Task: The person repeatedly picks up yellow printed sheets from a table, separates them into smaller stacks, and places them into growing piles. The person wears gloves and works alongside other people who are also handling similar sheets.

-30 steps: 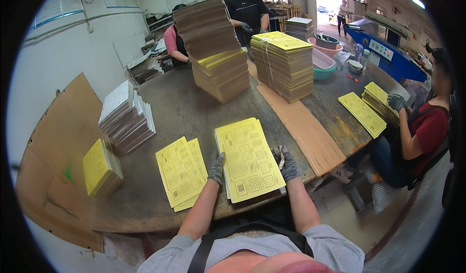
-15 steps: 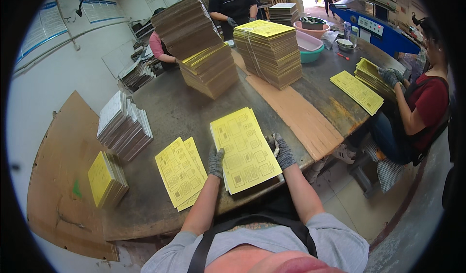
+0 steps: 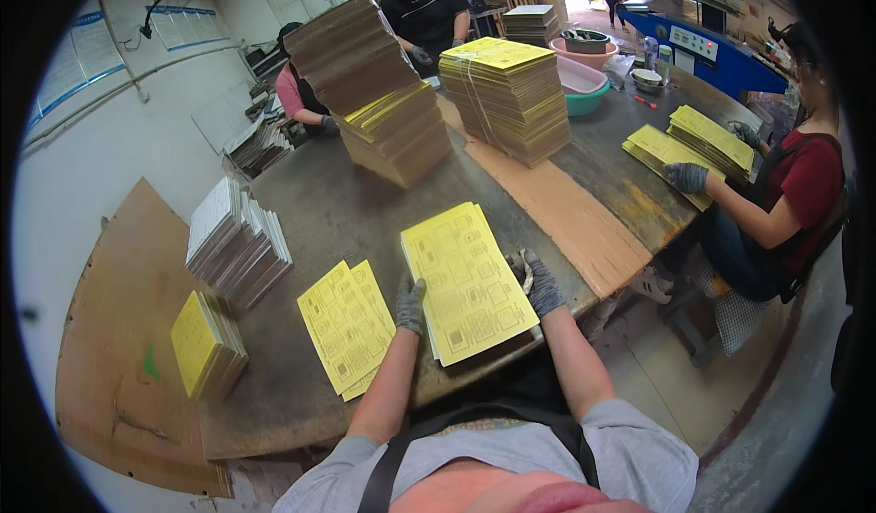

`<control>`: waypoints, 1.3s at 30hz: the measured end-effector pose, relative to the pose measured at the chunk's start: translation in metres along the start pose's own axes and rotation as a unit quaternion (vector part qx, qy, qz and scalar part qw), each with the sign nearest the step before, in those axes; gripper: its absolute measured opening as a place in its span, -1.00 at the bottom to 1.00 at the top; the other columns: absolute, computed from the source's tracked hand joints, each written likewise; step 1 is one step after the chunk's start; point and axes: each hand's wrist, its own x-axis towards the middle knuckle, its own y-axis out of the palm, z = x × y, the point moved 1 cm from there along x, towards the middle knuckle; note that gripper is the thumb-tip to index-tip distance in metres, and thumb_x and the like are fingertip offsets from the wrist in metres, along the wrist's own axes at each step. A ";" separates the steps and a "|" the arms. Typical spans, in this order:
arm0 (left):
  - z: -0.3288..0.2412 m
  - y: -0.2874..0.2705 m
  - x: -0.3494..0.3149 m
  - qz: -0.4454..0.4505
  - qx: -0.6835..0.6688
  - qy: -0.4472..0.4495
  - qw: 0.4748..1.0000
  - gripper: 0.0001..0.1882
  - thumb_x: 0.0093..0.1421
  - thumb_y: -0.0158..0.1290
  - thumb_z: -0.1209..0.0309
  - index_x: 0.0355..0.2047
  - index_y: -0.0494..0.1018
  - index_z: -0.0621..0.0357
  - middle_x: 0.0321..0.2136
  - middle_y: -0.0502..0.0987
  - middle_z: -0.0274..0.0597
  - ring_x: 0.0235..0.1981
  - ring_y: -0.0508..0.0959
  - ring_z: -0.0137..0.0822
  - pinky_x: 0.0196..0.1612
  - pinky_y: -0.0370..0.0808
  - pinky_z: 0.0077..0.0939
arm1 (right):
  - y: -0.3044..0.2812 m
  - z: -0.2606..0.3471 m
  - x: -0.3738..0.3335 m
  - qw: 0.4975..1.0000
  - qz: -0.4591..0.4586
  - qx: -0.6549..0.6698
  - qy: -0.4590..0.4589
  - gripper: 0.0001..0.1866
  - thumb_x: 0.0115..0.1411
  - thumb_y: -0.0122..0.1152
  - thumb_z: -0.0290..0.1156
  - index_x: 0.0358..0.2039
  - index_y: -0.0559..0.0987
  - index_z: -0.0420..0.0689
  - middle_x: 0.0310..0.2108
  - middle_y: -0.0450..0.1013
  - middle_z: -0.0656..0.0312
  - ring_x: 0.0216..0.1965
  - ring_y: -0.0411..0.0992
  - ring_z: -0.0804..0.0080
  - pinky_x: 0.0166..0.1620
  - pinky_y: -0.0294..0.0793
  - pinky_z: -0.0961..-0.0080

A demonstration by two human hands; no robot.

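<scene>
A stack of yellow printed sheets (image 3: 473, 285) lies at the near edge of the table, between my gloved hands. My left hand (image 3: 411, 304) grips its left edge, thumb against the side, the other fingers mostly hidden. At the right edge, my right hand (image 3: 542, 285) is closed with curled fingers; the glove's fingertips look whitish and worn. Pale lower layers show along the stack's left and bottom sides. Just left of my left hand, a few more yellow sheets (image 3: 345, 326) lie overlapping on the table.
On the left stand a yellow-topped stack (image 3: 196, 344) and a white stack (image 3: 219, 230). Tall board piles (image 3: 383, 121) and a tied yellow-topped pile (image 3: 502, 103) rise ahead. A plank (image 3: 557, 212) crosses the table (image 3: 319, 212). A co-worker (image 3: 803, 185) handles yellow sheets at right.
My hands and the stack stay nearly still; the view has shifted slightly. The co-worker at right has spread their hands, one now over the flatter yellow pile. The people at the back have shifted.
</scene>
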 end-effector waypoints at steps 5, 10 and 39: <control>-0.012 0.015 -0.025 -0.003 0.016 0.092 0.996 -0.47 0.21 -0.06 0.44 0.19 0.12 0.23 0.06 0.33 -0.11 0.02 0.35 -0.30 0.05 0.32 -0.50 | 0.005 0.000 -0.007 0.999 0.034 -0.021 -0.007 -0.55 0.02 0.32 -0.16 -0.17 0.33 -0.01 -0.30 0.41 0.20 -0.25 0.42 0.29 -0.18 0.51 0.26; -0.020 0.017 -0.032 -0.003 0.031 0.067 0.997 -0.51 0.23 -0.08 0.41 0.16 0.17 0.24 0.04 0.33 -0.11 0.02 0.35 -0.32 0.03 0.33 -0.50 | 0.005 -0.001 -0.006 0.999 0.032 -0.022 0.002 -0.42 0.02 0.31 -0.15 -0.03 0.23 0.01 -0.25 0.38 0.18 -0.24 0.42 0.27 -0.17 0.50 0.26; -0.024 0.029 -0.064 0.025 -0.035 0.119 0.992 -0.58 0.20 -0.07 0.40 0.06 0.23 0.23 -0.09 0.39 -0.18 -0.10 0.39 -0.35 -0.05 0.37 -0.50 | -0.014 -0.001 0.013 0.993 0.048 -0.104 -0.029 -0.45 0.09 0.23 -0.08 0.03 0.25 0.06 -0.27 0.40 0.23 -0.21 0.41 0.30 -0.11 0.46 0.25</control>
